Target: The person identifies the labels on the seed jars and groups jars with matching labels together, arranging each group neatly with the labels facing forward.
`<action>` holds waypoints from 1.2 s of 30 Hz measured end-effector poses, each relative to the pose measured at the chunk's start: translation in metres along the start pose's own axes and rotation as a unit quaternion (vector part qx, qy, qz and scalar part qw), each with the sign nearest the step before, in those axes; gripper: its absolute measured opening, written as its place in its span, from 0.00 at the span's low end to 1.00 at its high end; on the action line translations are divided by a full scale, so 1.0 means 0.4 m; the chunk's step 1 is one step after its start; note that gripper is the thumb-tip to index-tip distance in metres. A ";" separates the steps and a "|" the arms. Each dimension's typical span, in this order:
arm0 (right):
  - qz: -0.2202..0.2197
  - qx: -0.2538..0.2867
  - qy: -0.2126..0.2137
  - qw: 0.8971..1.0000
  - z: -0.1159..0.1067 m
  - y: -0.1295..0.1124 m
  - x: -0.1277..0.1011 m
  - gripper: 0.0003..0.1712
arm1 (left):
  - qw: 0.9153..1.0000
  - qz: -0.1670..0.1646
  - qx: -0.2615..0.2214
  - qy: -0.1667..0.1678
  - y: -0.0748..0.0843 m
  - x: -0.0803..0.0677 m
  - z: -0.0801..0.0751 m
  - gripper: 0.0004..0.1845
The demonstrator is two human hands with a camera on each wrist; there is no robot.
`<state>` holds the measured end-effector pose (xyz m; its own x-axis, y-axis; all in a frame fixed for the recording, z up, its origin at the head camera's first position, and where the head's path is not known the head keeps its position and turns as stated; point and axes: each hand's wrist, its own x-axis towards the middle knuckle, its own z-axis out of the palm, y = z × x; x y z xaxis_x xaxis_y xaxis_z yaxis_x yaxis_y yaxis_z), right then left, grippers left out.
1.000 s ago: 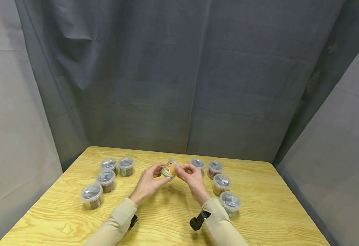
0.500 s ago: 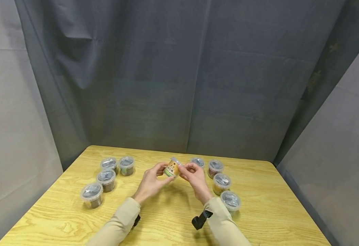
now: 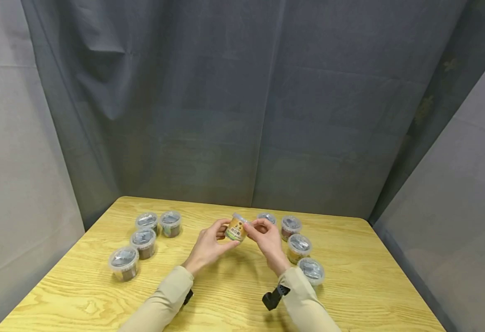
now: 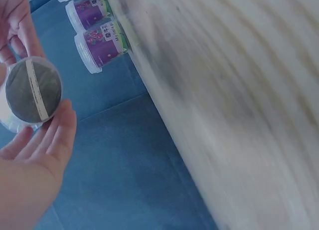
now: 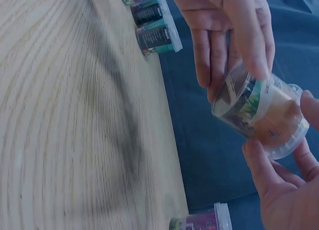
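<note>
Both hands hold a small clear plastic tub (image 3: 236, 228) with an orange and green label, raised above the table and tilted. My left hand (image 3: 207, 249) grips its lower part, thumb in front and fingers behind. At the lid end, my right hand (image 3: 267, 242) pinches the tub between thumb and fingers. In the left wrist view the tub's round base (image 4: 30, 93) shows dark contents with a pale strip across it. The right wrist view shows the clear lid rim (image 5: 291, 147) at the fingers of my right hand (image 5: 289, 195).
Several lidded tubs (image 3: 143, 242) with dark contents stand on the left of the wooden table (image 3: 350, 286). Another group of lidded tubs (image 3: 299, 247) stands close to the right forearm. A grey curtain (image 3: 201, 115) hangs behind the table's far edge.
The held tub has shifted slightly to the right and turned, so its label faces the head camera more fully. Both hands have moved with it, and the standing tubs stay put.
</note>
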<state>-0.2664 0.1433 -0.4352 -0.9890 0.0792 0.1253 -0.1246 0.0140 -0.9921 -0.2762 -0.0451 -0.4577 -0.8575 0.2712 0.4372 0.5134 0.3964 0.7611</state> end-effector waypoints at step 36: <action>-0.084 -0.245 -0.085 0.962 -0.138 0.039 -0.016 0.07 | 0.992 0.017 -0.073 -0.106 0.001 0.043 0.095 0.10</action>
<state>-0.2576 0.1979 -0.4510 -0.9622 -0.1293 0.2395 -0.2720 0.4838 -0.8318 -0.2896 -0.0069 -0.4681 -0.8056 0.4662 0.3657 0.5187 0.2567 0.8155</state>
